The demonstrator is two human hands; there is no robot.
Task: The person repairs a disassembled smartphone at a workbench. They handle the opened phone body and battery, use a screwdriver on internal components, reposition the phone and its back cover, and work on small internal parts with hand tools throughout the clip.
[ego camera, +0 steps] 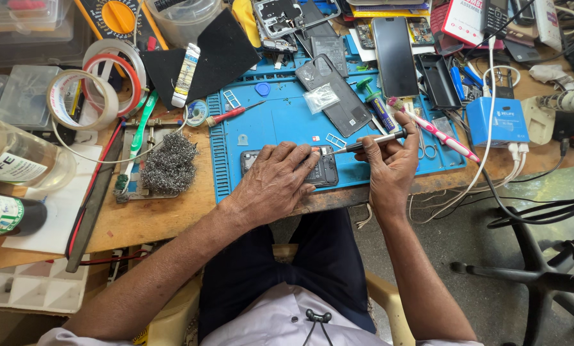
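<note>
Screwdriver tip at the open phone: keeping it steady

Your left hand (275,181) lay flat over the opened phone (319,172), palm down and fingers (300,160) spread, pinning it to the blue work mat (280,122) rather than gripping it. That phone sat near the front edge of the tabletop (152,218), at about 6 o'clock on the mat. Your right hand (389,168) was closed around a slim screwdriver (371,141), thumb and fingertips pinched on its shaft, with the tip aimed toward 9 o'clock and meeting the phone's upper right corner. Whether the tip was seated in a screw head I could not tell; your left fingers hid part of that corner.

To my eye, the step wanted a light, square approach: the shaft in line with the fastener, pressure straight down it, and the left palm holding the phone from sliding on the mat. A slip looked like the main risk, since the exposed board lay right beside the tip.

At 12 o'clock from the phone lay a dark back cover (336,96) with a small clear bag (321,97) on it. A pink toothbrush (442,136) lay at 3 o'clock, just beside your right hand. A red-handled screwdriver (228,115) rested at 10 o'clock, and a wad of steel wool (168,165) sat off the mat at 9 o'clock.
</note>
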